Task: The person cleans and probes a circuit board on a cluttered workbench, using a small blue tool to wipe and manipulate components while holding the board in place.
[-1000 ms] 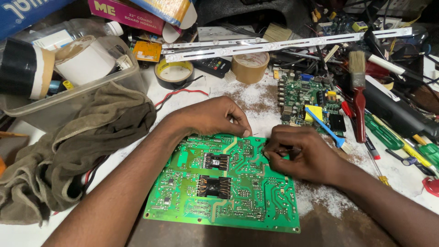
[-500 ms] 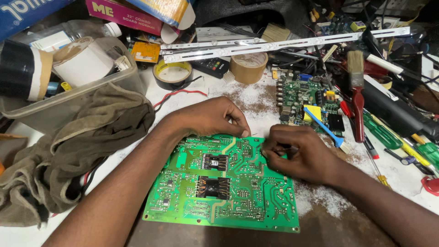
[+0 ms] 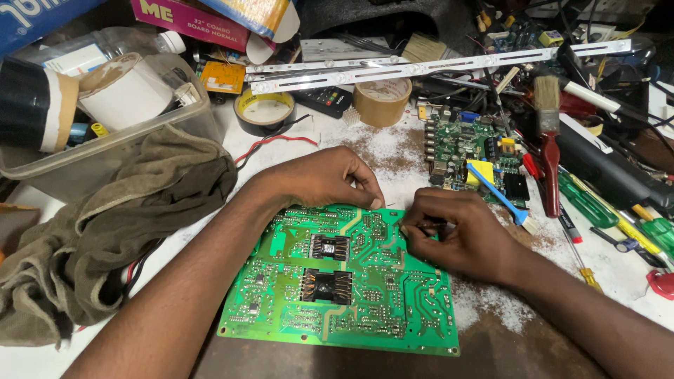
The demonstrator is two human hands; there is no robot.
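Green circuit board (image 3: 344,281) lies solder-side up near the table's (image 3: 42,358) front edge, both hands at its far edge.
Left hand (image 3: 326,179) curls with fingertips pressing the board's rim; right hand (image 3: 456,231) pinches something too small to identify.

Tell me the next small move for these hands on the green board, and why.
Probably keep the left hand pressing the top edge of the green circuit board while the right hand finishes its pinch there. Both sets of fingertips meet at that edge, and whatever the right fingers hold is too small to tell.
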